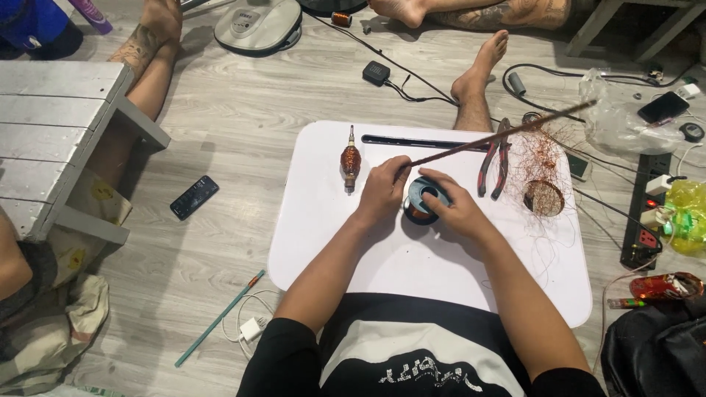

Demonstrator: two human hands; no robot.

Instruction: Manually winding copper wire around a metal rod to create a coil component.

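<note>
My left hand (381, 190) pinches the near end of a long thin brown rod (507, 134) that slants up to the right over the white table (382, 257). Beside it, my right hand (454, 208) rests on a dark spool of copper wire (421, 206) standing on the tabletop. The two hands nearly touch over the spool. A small spindle wound with copper wire (351, 161) lies just left of my left hand.
Red-handled pliers (494, 160), a tangle of loose copper wire (539, 165) and a flat dark bar (412, 141) lie on the table's far side. A phone (194, 196) and charger (250, 328) lie on the floor; a power strip (647, 213) is right. Another person's bare feet (482, 70) rest beyond the table.
</note>
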